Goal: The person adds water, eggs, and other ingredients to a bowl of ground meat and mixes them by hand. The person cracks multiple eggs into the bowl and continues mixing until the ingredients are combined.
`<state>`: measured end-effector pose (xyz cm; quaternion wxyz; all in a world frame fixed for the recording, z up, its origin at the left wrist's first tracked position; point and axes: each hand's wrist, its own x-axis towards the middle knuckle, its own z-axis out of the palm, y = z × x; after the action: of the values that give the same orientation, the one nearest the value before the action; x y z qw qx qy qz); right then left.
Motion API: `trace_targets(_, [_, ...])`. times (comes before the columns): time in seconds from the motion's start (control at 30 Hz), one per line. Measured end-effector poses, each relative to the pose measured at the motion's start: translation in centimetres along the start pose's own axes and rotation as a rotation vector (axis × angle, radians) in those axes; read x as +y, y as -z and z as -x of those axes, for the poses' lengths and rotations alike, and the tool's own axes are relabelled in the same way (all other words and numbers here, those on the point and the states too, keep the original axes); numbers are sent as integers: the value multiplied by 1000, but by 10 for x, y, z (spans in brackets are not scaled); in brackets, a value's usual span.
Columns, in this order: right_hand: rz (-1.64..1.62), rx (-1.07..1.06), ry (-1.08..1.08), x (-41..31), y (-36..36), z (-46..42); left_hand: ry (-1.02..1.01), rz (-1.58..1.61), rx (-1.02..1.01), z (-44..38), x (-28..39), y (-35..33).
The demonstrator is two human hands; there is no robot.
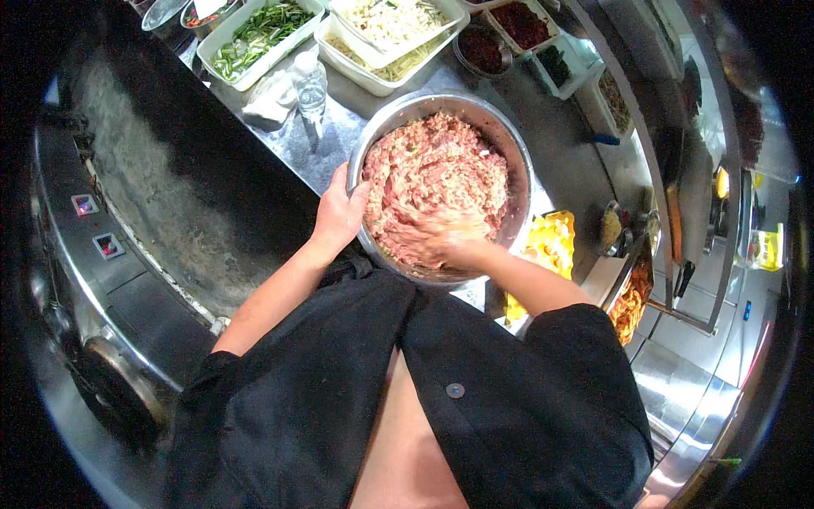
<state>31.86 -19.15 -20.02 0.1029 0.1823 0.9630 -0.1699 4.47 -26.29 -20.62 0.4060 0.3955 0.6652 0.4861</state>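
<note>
A round stainless steel bowl (518,194) stands at the edge of the metal counter, close against my dark shirt. Pinkish ground meat (439,159) with a few green flecks fills most of it. My left hand (338,213) grips the bowl's left rim, thumb on the inner side and fingers around the outer wall. Down in the meat at the near side is my right hand (456,240). It is motion-blurred, and its fingers are partly sunk in the meat, so their pose is unclear.
Behind the bowl are tubs of cut green scallions (264,41) and pale strips (391,25), a clear bottle (309,86) and a white cloth (270,97). A yellow tray (566,232) lies right of it. Left is a large sooty wok (159,191); knives hang far right.
</note>
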Motion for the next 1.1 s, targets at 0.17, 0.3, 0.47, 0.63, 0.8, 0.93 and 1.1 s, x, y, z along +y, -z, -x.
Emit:
trace_targets(0.17, [122, 147, -384, 111, 31, -7, 38, -65, -6, 2, -1, -2])
trace_targets(0.3, [-216, 219, -651, 167, 3, -110, 19, -69, -34, -1, 4, 1])
trace_targets(0.47, [-682, -298, -352, 106, -8, -212, 25, -90, -41, -8, -7, 2])
trace_targets(0.63, [-35, -676, -111, -38, 77, -159, 47, -25, 16, -4, -13, -1])
trace_targets(0.8, [48, 112, 149, -29, 23, -30, 57, 42, -15, 4, -15, -6])
trace_targets(0.93, [67, -309, -57, 9, 3, -57, 54, 7, -9, -3, -11, -9])
trace_targets(1.1, [-193, -663, -192, 45, 71, -120, 5, -7, 15, -17, -2, 2])
